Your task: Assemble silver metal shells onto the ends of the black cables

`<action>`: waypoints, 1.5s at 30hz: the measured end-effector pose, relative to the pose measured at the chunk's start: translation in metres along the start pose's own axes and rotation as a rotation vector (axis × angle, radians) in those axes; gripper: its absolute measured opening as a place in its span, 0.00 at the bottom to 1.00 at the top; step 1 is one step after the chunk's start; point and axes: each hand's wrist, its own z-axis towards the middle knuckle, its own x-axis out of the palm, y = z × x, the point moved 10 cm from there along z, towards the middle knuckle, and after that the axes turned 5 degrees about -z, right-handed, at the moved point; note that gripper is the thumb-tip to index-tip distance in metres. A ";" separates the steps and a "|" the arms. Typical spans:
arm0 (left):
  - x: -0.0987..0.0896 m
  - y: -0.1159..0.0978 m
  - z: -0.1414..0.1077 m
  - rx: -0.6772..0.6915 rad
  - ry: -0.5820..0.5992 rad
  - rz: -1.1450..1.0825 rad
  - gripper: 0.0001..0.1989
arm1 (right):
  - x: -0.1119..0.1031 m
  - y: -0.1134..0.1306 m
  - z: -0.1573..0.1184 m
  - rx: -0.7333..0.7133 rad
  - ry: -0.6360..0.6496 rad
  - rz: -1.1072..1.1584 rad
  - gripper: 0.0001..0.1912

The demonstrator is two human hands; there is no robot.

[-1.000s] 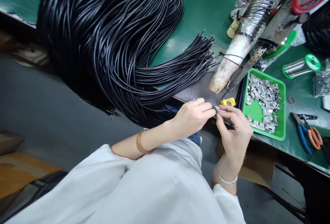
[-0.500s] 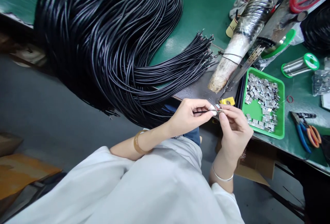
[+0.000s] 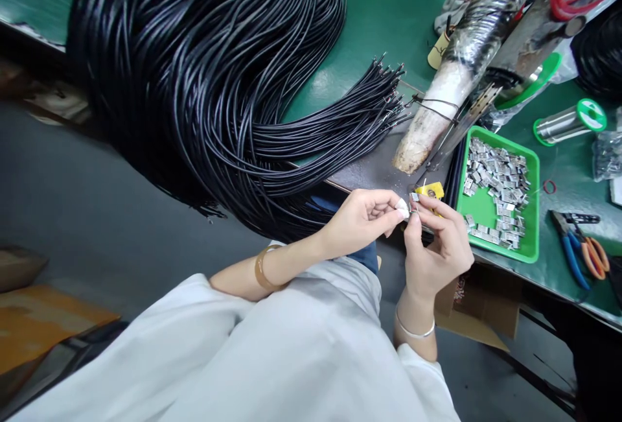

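Observation:
My left hand [image 3: 364, 220] is pinched shut, with white coverings on its thumb and fingertip. What lies between those tips is too small and hidden to make out. Almost touching them, my right hand [image 3: 437, 237] grips a small silver metal connector [image 3: 414, 197] between thumb and fingers. Just behind the right fingers is a yellow block [image 3: 431, 190] at the bench edge. The connector resembles the many silver pieces [image 3: 500, 175] lying in a green tray [image 3: 533, 214] to the right.
A large bundle of black cables [image 3: 208, 78] covers the left of the green bench [image 3: 383, 13], its stripped ends [image 3: 391, 94] facing right. A taped duct [image 3: 427, 117] slants down over the bench. Solder spool [image 3: 566, 125], orange-and-blue pliers [image 3: 578, 250] and red-handled scissors [image 3: 558, 0] are at right.
The black cable seen in my left fingers before no longer shows there. My right hand has turned and shifted slightly left, exposing more of the connector and yellow block.

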 end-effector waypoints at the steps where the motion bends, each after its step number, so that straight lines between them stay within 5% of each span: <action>1: -0.001 0.003 0.001 -0.037 -0.001 -0.051 0.12 | -0.001 0.004 -0.001 -0.034 -0.012 -0.037 0.09; 12: -0.005 0.005 0.006 -0.087 -0.058 -0.175 0.12 | -0.009 0.003 0.000 -0.078 -0.044 -0.029 0.12; 18: -0.010 0.001 0.011 -0.091 -0.112 -0.184 0.11 | -0.015 0.020 -0.005 -0.260 -0.055 -0.078 0.12; 25: -0.015 -0.003 0.013 -0.080 -0.134 -0.089 0.07 | -0.006 -0.012 0.001 0.008 -0.042 0.112 0.06; 37: -0.022 -0.003 0.019 -0.012 -0.178 -0.044 0.05 | -0.002 0.005 -0.008 -0.309 -0.031 -0.058 0.12; 45: -0.019 -0.018 0.018 0.076 -0.233 0.145 0.03 | 0.002 -0.003 -0.005 -0.179 -0.012 -0.062 0.12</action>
